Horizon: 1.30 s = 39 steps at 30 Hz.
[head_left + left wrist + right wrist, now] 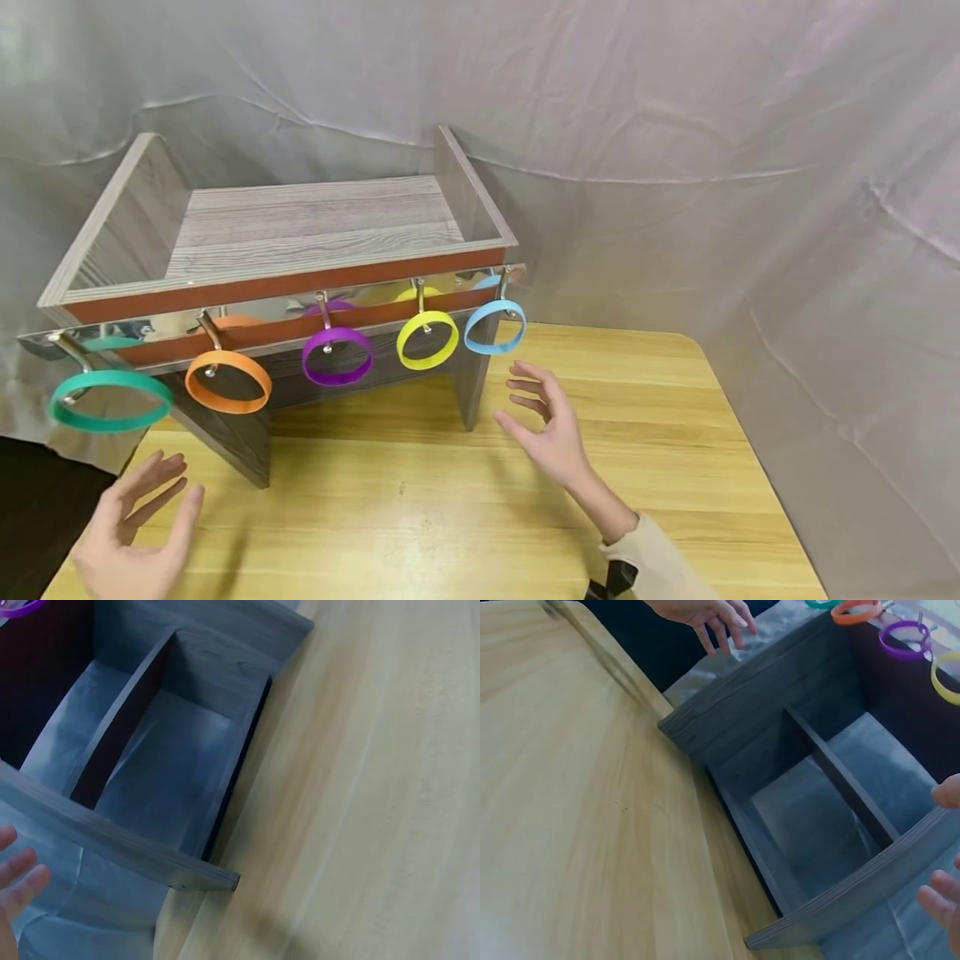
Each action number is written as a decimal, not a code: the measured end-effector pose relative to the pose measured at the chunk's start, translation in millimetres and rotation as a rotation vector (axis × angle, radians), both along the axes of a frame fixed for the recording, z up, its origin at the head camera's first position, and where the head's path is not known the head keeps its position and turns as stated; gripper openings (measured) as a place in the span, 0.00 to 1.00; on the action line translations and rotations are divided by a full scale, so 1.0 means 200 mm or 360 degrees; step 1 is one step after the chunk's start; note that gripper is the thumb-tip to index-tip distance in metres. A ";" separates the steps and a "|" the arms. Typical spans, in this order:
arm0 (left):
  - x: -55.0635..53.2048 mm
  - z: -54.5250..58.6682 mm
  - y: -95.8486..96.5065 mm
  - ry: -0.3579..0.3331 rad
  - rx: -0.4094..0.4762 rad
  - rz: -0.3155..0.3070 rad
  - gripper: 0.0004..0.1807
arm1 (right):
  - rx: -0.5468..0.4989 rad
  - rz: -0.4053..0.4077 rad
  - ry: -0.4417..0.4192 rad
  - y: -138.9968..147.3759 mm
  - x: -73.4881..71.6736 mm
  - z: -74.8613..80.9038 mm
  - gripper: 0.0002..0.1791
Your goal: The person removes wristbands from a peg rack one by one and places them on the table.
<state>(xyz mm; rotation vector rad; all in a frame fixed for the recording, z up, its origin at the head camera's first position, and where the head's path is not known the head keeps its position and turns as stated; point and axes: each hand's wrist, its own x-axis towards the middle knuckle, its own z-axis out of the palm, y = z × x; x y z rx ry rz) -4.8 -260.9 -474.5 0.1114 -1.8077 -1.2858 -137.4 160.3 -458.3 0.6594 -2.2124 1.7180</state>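
Left hand [116, 537] below teal ring [111, 426], right hand [551, 429] near blue ring [487, 308]; both empty, fingers loosely apart. Rings hang on hooks [324, 312]; I'd pinch rims lightly, clearing the ball tips [327, 350].

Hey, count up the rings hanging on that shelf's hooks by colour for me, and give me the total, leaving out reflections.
Green ring: 1
Orange ring: 1
Purple ring: 1
Yellow ring: 1
Light blue ring: 1
Total: 5 rings
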 end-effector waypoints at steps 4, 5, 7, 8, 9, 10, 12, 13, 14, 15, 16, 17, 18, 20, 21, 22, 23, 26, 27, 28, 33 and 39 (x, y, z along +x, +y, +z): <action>-0.02 0.02 -0.03 -0.0238 0.0006 0.0101 0.30 | -0.0044 0.0008 -0.0057 -0.02 -0.06 0.00 0.36; -0.03 0.01 -0.04 -0.0267 0.0008 0.0107 0.30 | -0.0056 0.0007 -0.0070 -0.03 -0.08 0.00 0.36; -0.05 0.00 -0.05 -0.0267 0.0015 0.0080 0.30 | -0.0082 0.0010 -0.0093 -0.04 -0.10 -0.01 0.35; -0.06 -0.01 -0.05 -0.0262 0.0014 0.0065 0.30 | -0.0095 0.0014 -0.0100 -0.05 -0.11 -0.01 0.34; -0.07 -0.01 -0.05 -0.0231 0.0024 0.0039 0.29 | -0.0108 0.0021 -0.0101 -0.06 -0.12 -0.01 0.34; -0.08 -0.02 -0.05 -0.0215 0.0019 0.0023 0.29 | -0.0117 0.0028 -0.0099 -0.06 -0.13 -0.02 0.33; -0.11 -0.03 -0.06 -0.0178 -0.0001 -0.0022 0.29 | -0.0131 0.0042 -0.0096 -0.08 -0.15 -0.02 0.31; -0.12 -0.04 -0.06 -0.0157 -0.0001 -0.0048 0.29 | -0.0135 0.0049 -0.0092 -0.09 -0.16 -0.03 0.30; -0.13 -0.04 -0.06 -0.0137 0.0000 -0.0072 0.29 | -0.0138 0.0055 -0.0089 -0.09 -0.17 -0.03 0.30; -0.15 -0.04 -0.06 -0.0119 -0.0003 -0.0089 0.29 | -0.0139 0.0060 -0.0088 -0.10 -0.18 -0.03 0.29; -0.16 -0.04 -0.06 -0.0124 -0.0021 -0.0088 0.29 | -0.0143 0.0063 -0.0092 -0.11 -0.18 -0.03 0.28; -0.16 -0.05 -0.06 -0.0112 -0.0023 -0.0097 0.29 | -0.0142 0.0062 -0.0099 -0.12 -0.19 -0.03 0.27; -0.17 -0.05 -0.06 -0.0092 -0.0009 -0.0106 0.28 | -0.0141 0.0060 -0.0108 -0.13 -0.19 -0.03 0.26; -0.19 -0.05 -0.06 -0.0036 0.0034 -0.0125 0.28 | -0.0134 0.0048 -0.0130 -0.14 -0.20 -0.03 0.25; -0.20 -0.05 -0.06 -0.0006 0.0055 -0.0138 0.28 | -0.0132 0.0039 -0.0142 -0.15 -0.20 -0.03 0.25; -0.20 -0.06 -0.06 0.0025 0.0078 -0.0157 0.28 | -0.0130 0.0031 -0.0155 -0.16 -0.20 -0.03 0.25; -0.21 -0.06 -0.05 0.0057 0.0105 -0.0179 0.28 | -0.0127 0.0023 -0.0167 -0.16 -0.20 -0.02 0.25; -0.22 -0.06 -0.04 0.0104 0.0146 -0.0222 0.27 | -0.0130 0.0017 -0.0178 -0.18 -0.20 -0.01 0.27; -0.22 -0.05 -0.04 0.0093 0.0136 -0.0218 0.26 | -0.0133 0.0018 -0.0175 -0.18 -0.20 -0.01 0.27; -0.22 -0.04 -0.04 0.0066 0.0117 -0.0208 0.26 | -0.0133 0.0018 -0.0170 -0.19 -0.20 -0.01 0.27; -0.22 -0.01 -0.01 -0.0075 0.0018 -0.0095 0.23 | -0.0103 -0.0019 -0.0129 -0.21 -0.20 0.00 0.26; -0.23 -0.01 0.00 -0.0111 -0.0003 -0.0027 0.20 | -0.0077 -0.0073 -0.0109 -0.22 -0.21 -0.01 0.24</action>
